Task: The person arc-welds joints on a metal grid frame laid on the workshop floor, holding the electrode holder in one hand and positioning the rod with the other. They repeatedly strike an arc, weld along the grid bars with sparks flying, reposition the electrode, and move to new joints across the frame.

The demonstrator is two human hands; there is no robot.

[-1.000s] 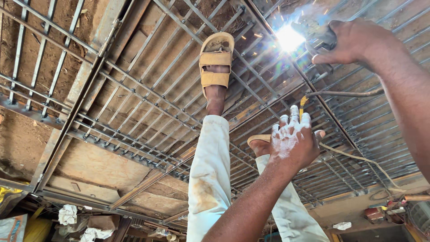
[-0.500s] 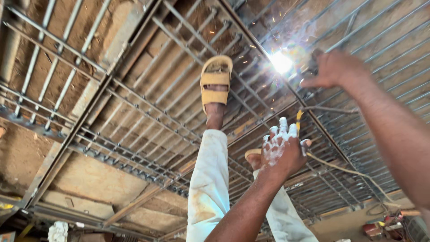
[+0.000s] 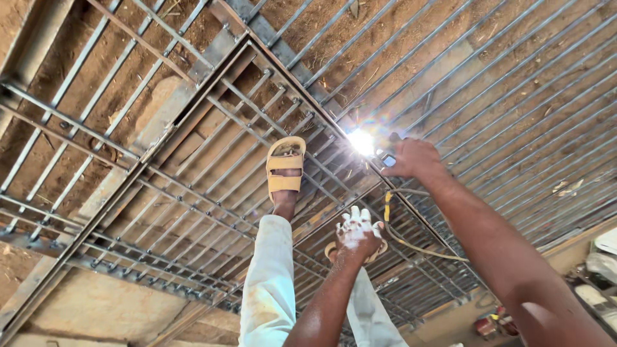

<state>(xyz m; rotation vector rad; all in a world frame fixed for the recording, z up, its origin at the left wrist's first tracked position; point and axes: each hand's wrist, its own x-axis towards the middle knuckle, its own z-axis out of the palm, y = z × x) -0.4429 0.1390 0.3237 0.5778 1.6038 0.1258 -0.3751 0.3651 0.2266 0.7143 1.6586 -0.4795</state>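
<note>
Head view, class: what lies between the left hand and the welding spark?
In the head view, between the left hand and the welding spark lie grey bars of the metal grille and a yellow cable.

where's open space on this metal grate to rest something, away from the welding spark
Free: the grille bars right of the bright arc, and the bars left of the sandalled foot. Crowded: around the arc, where the right hand, left hand and yellow cable cluster.
</note>
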